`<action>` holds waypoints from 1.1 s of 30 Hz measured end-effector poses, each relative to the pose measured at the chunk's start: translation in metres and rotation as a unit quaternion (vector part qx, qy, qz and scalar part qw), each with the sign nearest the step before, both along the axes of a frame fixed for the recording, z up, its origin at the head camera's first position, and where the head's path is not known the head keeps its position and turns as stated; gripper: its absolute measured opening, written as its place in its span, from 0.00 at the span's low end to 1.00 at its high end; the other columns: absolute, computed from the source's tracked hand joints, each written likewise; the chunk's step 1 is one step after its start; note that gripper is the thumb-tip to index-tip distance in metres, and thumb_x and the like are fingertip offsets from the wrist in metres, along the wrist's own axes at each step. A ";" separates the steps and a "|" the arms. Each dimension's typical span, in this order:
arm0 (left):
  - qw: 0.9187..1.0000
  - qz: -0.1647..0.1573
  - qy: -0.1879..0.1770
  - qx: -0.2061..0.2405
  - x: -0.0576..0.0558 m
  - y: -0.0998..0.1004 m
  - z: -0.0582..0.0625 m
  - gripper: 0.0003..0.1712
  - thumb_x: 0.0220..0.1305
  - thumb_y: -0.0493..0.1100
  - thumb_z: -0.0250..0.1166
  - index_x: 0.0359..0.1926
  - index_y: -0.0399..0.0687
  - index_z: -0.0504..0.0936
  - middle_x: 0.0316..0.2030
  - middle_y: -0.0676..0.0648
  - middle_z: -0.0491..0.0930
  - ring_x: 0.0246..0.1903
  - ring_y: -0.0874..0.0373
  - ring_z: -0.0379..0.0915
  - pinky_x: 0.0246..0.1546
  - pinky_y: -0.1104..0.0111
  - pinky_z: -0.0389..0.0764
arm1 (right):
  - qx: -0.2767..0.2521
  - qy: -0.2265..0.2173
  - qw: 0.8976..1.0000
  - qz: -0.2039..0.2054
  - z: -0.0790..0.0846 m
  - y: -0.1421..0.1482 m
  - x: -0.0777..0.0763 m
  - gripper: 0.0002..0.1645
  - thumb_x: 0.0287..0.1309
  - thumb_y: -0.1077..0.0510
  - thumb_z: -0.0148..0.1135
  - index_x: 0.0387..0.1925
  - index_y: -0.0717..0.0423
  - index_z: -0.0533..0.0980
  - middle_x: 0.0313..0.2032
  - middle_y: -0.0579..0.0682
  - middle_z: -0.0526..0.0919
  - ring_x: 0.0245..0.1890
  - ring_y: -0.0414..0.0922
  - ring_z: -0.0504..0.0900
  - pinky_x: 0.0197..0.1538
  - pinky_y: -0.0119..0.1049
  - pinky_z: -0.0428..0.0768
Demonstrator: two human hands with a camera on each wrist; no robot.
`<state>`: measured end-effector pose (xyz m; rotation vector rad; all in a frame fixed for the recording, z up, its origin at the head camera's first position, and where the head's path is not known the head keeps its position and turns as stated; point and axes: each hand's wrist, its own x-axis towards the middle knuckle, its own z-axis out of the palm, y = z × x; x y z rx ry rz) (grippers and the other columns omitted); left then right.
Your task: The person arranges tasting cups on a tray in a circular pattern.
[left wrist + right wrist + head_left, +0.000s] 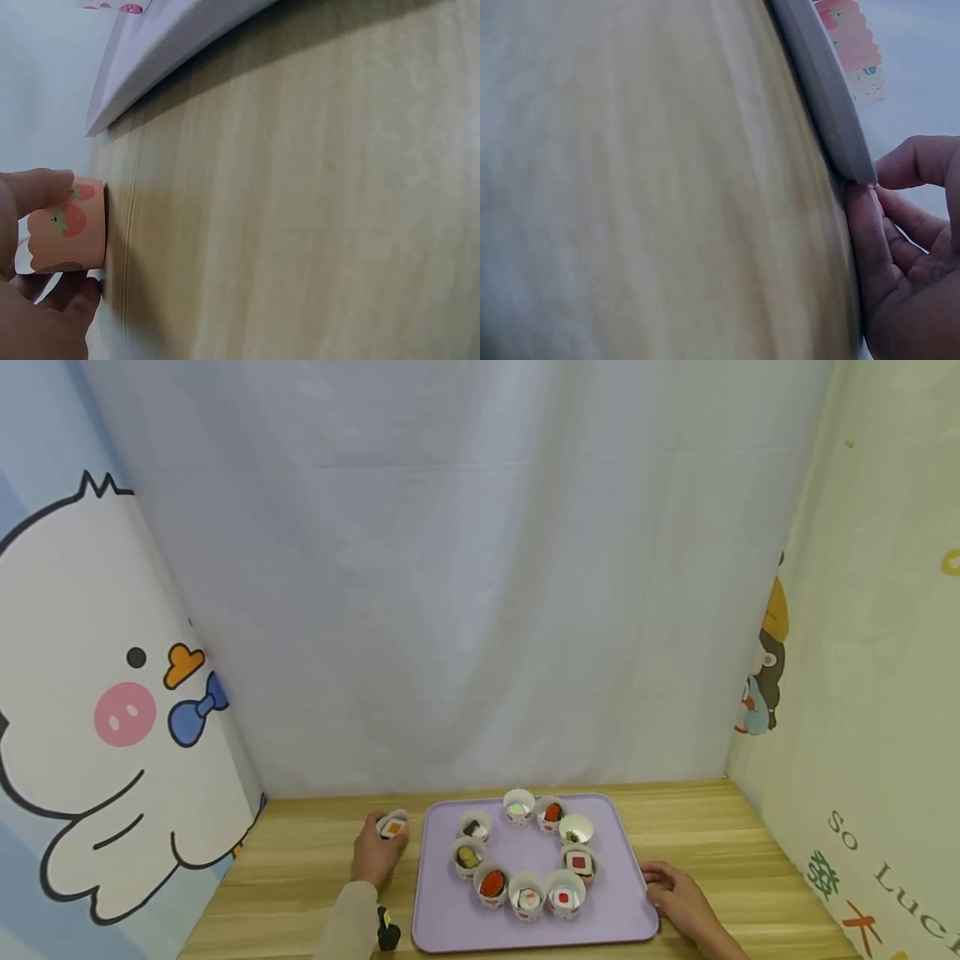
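Observation:
My left hand [377, 852] grips a paper baking cup [71, 225] left of the tray, fingers and thumb on either side of it. The cup is pink with strawberries; inside, the head view shows a white piece with an orange square [393, 828]. Its base is at or just above the table. My right hand [681, 897] is at the right edge of a lilac tray [450, 931]; in the right wrist view its thumb and fingers [868, 225] pinch the rim. Several similar cups form a ring on the tray, one with red-topped sushi [492, 884].
The wooden table [300, 860] runs back to a white curtain [480, 610]. Printed cloths with cartoon figures hang at left and right. Beside the left wrist is a small black object [387, 935]. Inside the ring of cups, bare tray surface shows.

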<state>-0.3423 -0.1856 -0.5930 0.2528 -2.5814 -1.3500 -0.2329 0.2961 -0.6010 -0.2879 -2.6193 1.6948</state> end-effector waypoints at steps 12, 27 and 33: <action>0.999 -0.040 0.006 0.002 -0.002 -0.003 -0.005 0.39 0.56 0.45 0.70 0.66 0.38 0.66 0.46 0.34 0.80 0.40 0.47 0.75 0.39 0.61 0.73 | -0.003 0.000 1.000 0.003 -0.001 0.001 0.000 0.29 0.47 0.71 0.56 0.56 0.69 0.74 0.46 0.58 0.82 0.35 0.39 0.77 0.31 0.33 0.79; 0.997 -0.020 0.068 0.015 0.001 0.006 0.018 0.30 0.54 0.48 0.72 0.55 0.40 0.75 0.45 0.36 0.83 0.43 0.47 0.78 0.45 0.57 0.76 | -0.004 -0.001 1.000 0.002 0.000 0.001 0.001 0.29 0.47 0.71 0.57 0.56 0.68 0.74 0.46 0.58 0.82 0.37 0.40 0.78 0.32 0.33 0.80; 0.993 -0.056 0.097 0.020 0.000 0.012 0.033 0.29 0.53 0.44 0.72 0.55 0.40 0.75 0.45 0.35 0.83 0.40 0.49 0.78 0.42 0.60 0.77 | -0.006 0.002 1.000 0.004 -0.002 0.002 0.000 0.29 0.47 0.71 0.57 0.56 0.69 0.74 0.46 0.58 0.82 0.36 0.39 0.78 0.32 0.33 0.80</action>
